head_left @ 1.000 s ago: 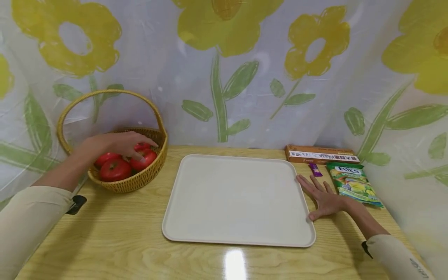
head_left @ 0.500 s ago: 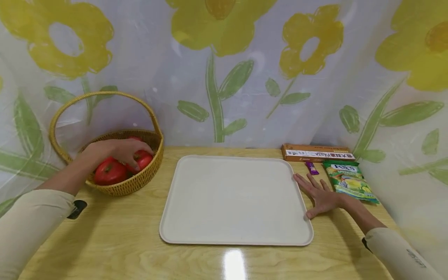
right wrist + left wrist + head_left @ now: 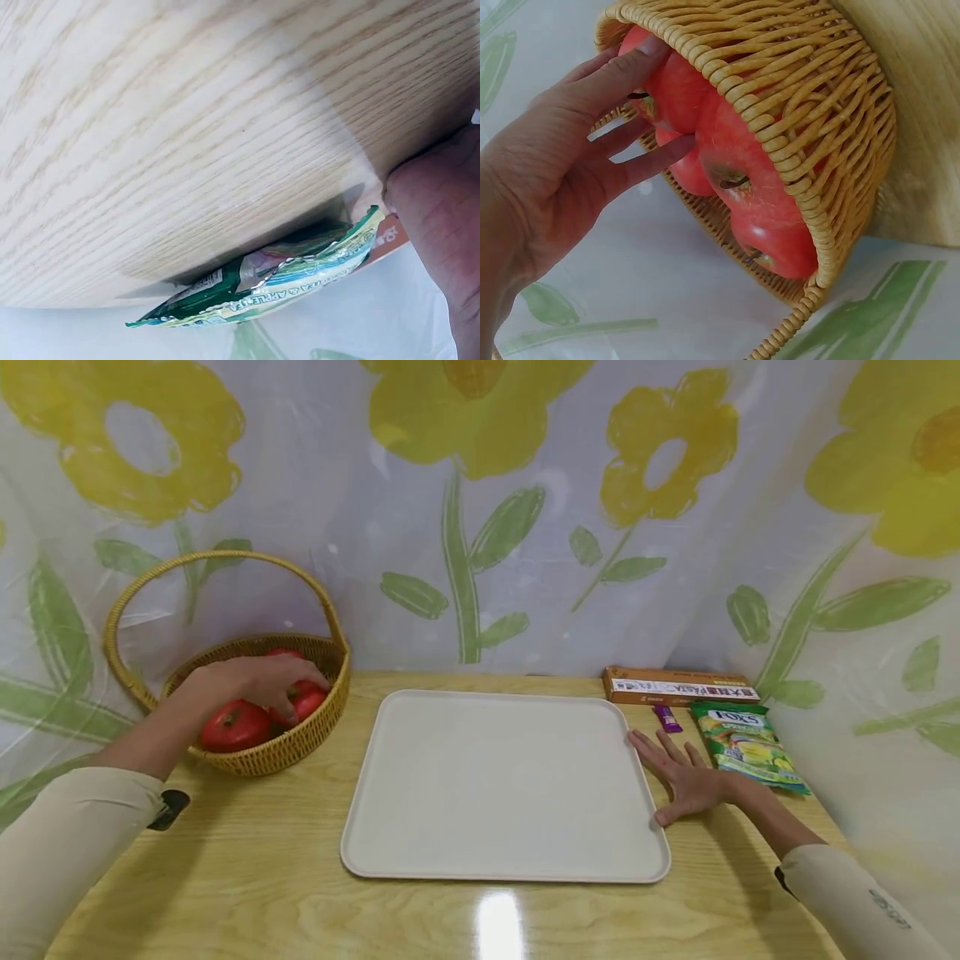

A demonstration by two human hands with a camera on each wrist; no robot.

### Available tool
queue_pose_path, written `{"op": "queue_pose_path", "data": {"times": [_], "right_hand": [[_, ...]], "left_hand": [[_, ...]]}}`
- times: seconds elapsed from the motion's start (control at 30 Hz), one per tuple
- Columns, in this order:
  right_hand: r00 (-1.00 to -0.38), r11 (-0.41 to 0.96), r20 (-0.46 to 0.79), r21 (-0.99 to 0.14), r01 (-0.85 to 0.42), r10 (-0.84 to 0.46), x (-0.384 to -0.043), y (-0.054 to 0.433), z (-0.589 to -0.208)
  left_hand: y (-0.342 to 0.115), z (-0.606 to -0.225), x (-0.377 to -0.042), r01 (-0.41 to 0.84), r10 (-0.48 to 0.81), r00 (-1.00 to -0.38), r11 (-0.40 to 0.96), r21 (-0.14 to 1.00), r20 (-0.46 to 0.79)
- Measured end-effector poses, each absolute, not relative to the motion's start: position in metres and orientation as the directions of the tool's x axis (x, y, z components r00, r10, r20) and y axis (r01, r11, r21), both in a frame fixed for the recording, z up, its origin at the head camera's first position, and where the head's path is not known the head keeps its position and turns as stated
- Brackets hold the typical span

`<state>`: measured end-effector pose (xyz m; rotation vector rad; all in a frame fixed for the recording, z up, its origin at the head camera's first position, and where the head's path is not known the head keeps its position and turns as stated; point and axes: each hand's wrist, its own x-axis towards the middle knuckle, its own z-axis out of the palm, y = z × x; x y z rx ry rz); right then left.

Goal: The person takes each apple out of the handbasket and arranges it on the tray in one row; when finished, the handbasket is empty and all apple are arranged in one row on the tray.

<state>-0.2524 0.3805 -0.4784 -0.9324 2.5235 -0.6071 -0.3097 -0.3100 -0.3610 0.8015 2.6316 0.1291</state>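
At the left, a wicker basket (image 3: pixel 318 722) with a tall handle holds several red apples (image 3: pixel 236 728). My left hand (image 3: pixel 258 682) reaches inside and grips the apple (image 3: pixel 306 700) nearest the basket's right side. In the left wrist view, thumb and fingers lie around that apple (image 3: pixel 679 94), against the wicker rim (image 3: pixel 705 64); some fingertips are hidden. A large off-white tray (image 3: pixel 506 789) lies flat in the middle of the table. My right hand (image 3: pixel 686 783) has its fingers spread, with the thumb and a fingertip touching the tray's right edge.
Behind the right hand are a green candy bag (image 3: pixel 746 745), a small purple wrapped sweet (image 3: pixel 667 719) and an orange-brown pasta box (image 3: pixel 678 686). A flowered curtain (image 3: pixel 547 610) closes off the back and sides of the wooden table (image 3: pixel 405 918).
My left hand has lowered onto the right-hand apple, and its outstretched fingers have curled round it. The right hand stays at the tray's edge. The head view has shifted slightly.
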Motion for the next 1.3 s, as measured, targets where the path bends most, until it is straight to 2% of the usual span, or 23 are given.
{"op": "queue_pose_path", "data": {"times": [0.27,0.53,0.8,1.03,1.3], "right_hand": [[-0.711,0.703,-0.207,-0.482,-0.523,-0.672,-0.253,0.38,-0.475],[-0.712,0.703,-0.21,-0.489,-0.516,-0.67,-0.254,0.38,-0.48],[-0.712,0.708,-0.213,-0.476,-0.523,-0.669,-0.253,0.378,-0.478],[-0.717,0.711,-0.21,-0.474,-0.52,-0.665,-0.257,0.379,-0.475],[-0.71,0.704,-0.211,-0.481,-0.522,-0.671,-0.253,0.382,-0.475]], "left_hand": [[-0.315,-0.36,-0.318,0.592,0.616,-0.748,0.787,0.173,-0.245],[-0.317,-0.34,-0.311,0.51,0.563,-0.795,0.822,0.255,-0.226],[-0.317,-0.319,-0.304,0.544,0.554,-0.822,0.832,0.105,-0.13],[-0.312,-0.308,-0.299,0.526,0.535,-0.838,0.845,0.098,-0.11],[-0.291,-0.298,-0.291,0.548,0.562,-0.818,0.826,0.13,-0.123]]}}
